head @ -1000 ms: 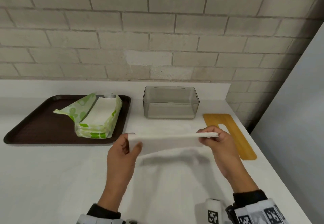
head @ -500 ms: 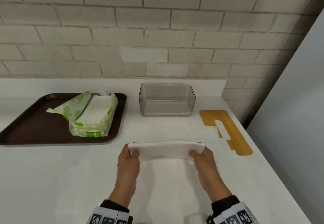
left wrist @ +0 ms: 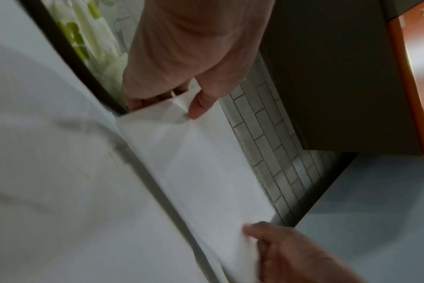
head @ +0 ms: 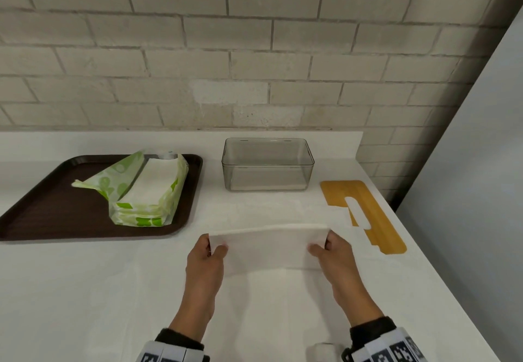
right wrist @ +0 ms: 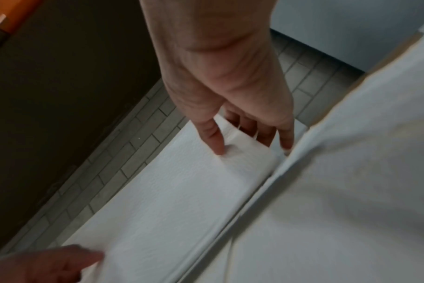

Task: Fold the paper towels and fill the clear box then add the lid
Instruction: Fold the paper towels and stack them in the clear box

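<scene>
One tray [head: 42,192], one clear box [head: 267,176], one lid [head: 379,220], two hands [head: 205,262].

White paper towel [head: 268,244] part-folded on counter, clear box [head: 267,164] empty behind, wooden lid [head: 365,214] flat right

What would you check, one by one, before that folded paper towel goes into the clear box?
1. Left hand pinches the paper towel at its left end: ok.
2. Right hand pinches the right end: ok.
3. Towel folded flat with edges lined up: cannot tell; the far edge looks even, but the wrist views are blurred.
4. Clear box open on top, nothing seen inside: ok.
5. Path from towel to box free of other things on the counter: ok.
6. Lid lies apart from the box, at its right, within view for later: ok.
</scene>
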The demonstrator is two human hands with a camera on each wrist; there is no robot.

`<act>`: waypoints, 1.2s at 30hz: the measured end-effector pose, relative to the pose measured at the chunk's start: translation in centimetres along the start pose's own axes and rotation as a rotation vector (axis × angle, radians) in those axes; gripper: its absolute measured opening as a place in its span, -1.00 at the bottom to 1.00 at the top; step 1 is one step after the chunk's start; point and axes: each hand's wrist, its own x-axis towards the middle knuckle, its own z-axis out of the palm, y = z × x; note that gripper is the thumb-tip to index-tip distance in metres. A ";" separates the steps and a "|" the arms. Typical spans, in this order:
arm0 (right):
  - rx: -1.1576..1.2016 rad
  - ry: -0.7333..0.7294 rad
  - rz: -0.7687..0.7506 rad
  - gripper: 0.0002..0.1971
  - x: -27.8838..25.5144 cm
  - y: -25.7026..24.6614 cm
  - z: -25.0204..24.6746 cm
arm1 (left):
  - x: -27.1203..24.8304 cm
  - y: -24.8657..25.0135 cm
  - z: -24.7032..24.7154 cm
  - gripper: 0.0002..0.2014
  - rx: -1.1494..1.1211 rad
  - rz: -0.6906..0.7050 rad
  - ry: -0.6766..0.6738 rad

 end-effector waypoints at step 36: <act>-0.029 -0.024 -0.259 -0.70 -3.2 -3.4 4.5 | -3.8 3.4 5.4 -0.53 0.069 0.273 -0.181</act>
